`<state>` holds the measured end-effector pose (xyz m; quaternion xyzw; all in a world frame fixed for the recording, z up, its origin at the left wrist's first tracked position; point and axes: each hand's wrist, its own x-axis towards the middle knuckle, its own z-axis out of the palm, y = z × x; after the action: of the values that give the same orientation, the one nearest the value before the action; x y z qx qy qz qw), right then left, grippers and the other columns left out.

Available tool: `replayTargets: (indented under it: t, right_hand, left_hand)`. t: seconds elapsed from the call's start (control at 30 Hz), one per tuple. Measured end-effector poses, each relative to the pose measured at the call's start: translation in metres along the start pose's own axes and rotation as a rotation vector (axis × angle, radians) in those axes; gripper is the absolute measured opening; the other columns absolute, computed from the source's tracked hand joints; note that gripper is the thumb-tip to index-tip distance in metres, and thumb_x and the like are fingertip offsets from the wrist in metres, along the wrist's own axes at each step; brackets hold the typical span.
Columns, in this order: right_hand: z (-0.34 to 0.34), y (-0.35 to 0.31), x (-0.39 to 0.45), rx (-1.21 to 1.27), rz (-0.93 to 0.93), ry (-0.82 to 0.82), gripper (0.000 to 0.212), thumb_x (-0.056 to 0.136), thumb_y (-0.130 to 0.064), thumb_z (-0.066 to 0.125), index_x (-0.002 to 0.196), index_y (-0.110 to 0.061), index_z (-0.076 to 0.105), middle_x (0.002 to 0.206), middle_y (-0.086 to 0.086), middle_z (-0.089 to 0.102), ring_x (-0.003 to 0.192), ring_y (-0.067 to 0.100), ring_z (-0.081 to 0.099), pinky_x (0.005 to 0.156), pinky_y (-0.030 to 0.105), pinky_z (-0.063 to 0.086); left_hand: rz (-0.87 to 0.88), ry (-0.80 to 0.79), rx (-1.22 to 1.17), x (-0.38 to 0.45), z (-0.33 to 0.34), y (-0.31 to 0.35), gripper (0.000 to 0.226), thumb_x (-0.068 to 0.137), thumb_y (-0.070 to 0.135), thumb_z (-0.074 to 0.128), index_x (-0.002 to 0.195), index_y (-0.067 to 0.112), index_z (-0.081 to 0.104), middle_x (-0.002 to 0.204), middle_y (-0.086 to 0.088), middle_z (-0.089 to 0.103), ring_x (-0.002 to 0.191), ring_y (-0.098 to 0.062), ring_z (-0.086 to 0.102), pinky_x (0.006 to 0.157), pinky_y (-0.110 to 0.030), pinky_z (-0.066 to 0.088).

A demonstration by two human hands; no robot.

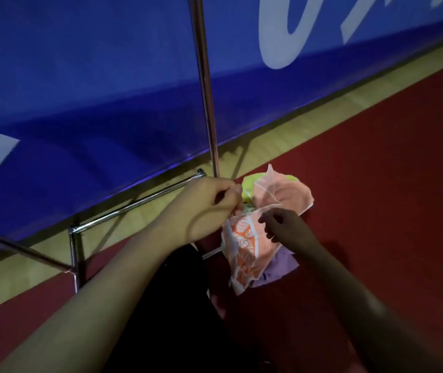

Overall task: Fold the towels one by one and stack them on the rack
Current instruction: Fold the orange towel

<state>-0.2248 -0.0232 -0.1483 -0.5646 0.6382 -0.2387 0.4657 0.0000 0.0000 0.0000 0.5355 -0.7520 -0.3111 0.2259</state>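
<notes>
An orange-and-white patterned towel hangs crumpled between my hands, over a small pile on the red floor. My left hand pinches its upper left corner. My right hand pinches its top edge further right. In the pile lie a plain pink towel, a yellow-green towel behind it and a purple towel under the patterned one. The chrome rack stands to the left, with a low horizontal bar and a tall upright pole; I see no towel on it.
A blue banner with white lettering runs along the back behind the rack. A strip of wooden floor lies below it, then red flooring to the right. Something dark sits below my left forearm.
</notes>
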Motion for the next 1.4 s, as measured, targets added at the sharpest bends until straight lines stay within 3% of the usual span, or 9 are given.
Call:
replayTargets:
  t: [0.23,0.43,0.53,0.77,0.87,1.03,1.17,1.27,1.4]
  right_hand:
    - [0.052,0.116,0.063,-0.082,0.206,0.013,0.018,0.097,-0.027,0.061,0.099,-0.015,0.075,0.100,0.008,0.075,0.100,0.030,0.071,0.090,0.051,0.056]
    - [0.084,0.161,0.083,-0.319,0.225,-0.025,0.039,0.099,-0.026,0.050,0.116,-0.001,0.074,0.123,0.020,0.070,0.115,0.035,0.065,0.098,0.037,0.047]
    - [0.095,0.182,0.099,-0.352,0.149,0.070,0.032,0.086,-0.016,0.051,0.083,-0.003,0.080,0.094,0.021,0.076,0.082,0.035,0.076,0.066,0.040,0.061]
    - [0.106,0.205,0.127,-0.635,0.215,-0.109,0.036,0.106,-0.013,0.043,0.128,0.003,0.066,0.133,0.027,0.063,0.124,0.048,0.059,0.105,0.056,0.044]
    - [0.106,0.209,0.142,-0.430,0.304,-0.063,0.032,0.099,-0.018,0.042,0.077,-0.022,0.065,0.091,-0.006,0.064,0.089,0.018,0.062,0.083,0.025,0.047]
    - [0.107,0.220,0.146,-0.664,0.298,-0.299,0.077,0.067,-0.093,0.045,0.081,-0.020,0.063,0.085,0.001,0.061,0.099,0.021,0.063,0.060,0.023,0.052]
    - [0.094,0.194,0.138,-0.754,0.104,-0.303,0.043,0.104,-0.021,0.042,0.124,0.012,0.062,0.123,0.031,0.065,0.117,0.034,0.067,0.096,0.039,0.051]
    - [0.086,0.180,0.133,-0.616,0.117,-0.137,0.029,0.099,-0.002,0.048,0.116,0.011,0.067,0.111,0.030,0.070,0.103,0.029,0.073,0.082,0.034,0.055]
    - [0.063,0.112,0.109,0.459,0.493,-0.021,0.009,0.100,-0.010,0.056,0.096,-0.006,0.063,0.104,0.025,0.067,0.084,0.030,0.067,0.078,0.037,0.061]
  left_hand:
    - [-0.075,-0.139,-0.030,0.029,0.035,-0.047,0.040,0.106,0.017,0.051,0.070,0.024,0.068,0.068,0.014,0.068,0.066,0.005,0.063,0.066,-0.011,0.042]
    - [-0.116,-0.214,0.165,0.042,0.040,-0.080,0.038,0.105,0.026,0.051,0.074,0.016,0.070,0.069,-0.001,0.071,0.066,-0.012,0.067,0.074,-0.036,0.051]
    - [-0.127,-0.304,0.206,0.040,0.044,-0.088,0.042,0.102,0.036,0.045,0.078,0.013,0.070,0.073,-0.004,0.073,0.072,-0.022,0.070,0.074,-0.041,0.054]
    - [-0.094,-0.373,0.261,0.049,0.053,-0.083,0.030,0.104,0.026,0.050,0.086,0.013,0.071,0.079,-0.006,0.073,0.077,-0.024,0.070,0.073,-0.039,0.053]
    - [-0.112,-0.387,0.232,0.052,0.055,-0.080,0.029,0.104,0.028,0.051,0.086,0.014,0.070,0.080,-0.004,0.074,0.078,-0.023,0.071,0.074,-0.039,0.056]
    - [-0.142,-0.406,0.195,0.052,0.056,-0.076,0.030,0.104,0.029,0.051,0.086,0.013,0.070,0.077,-0.004,0.075,0.075,-0.020,0.072,0.075,-0.041,0.056]
    - [-0.223,-0.442,0.172,0.049,0.047,-0.073,0.028,0.106,0.030,0.053,0.090,0.018,0.072,0.081,0.003,0.075,0.078,-0.013,0.072,0.080,-0.037,0.058]
    - [-0.270,-0.430,0.144,0.046,0.040,-0.071,0.027,0.107,0.030,0.053,0.091,0.021,0.073,0.082,0.006,0.075,0.078,-0.009,0.071,0.082,-0.037,0.058]
    - [-0.241,-0.370,0.121,0.043,0.033,-0.065,0.026,0.107,0.023,0.053,0.092,0.017,0.073,0.081,0.007,0.075,0.073,-0.005,0.071,0.073,-0.030,0.057]
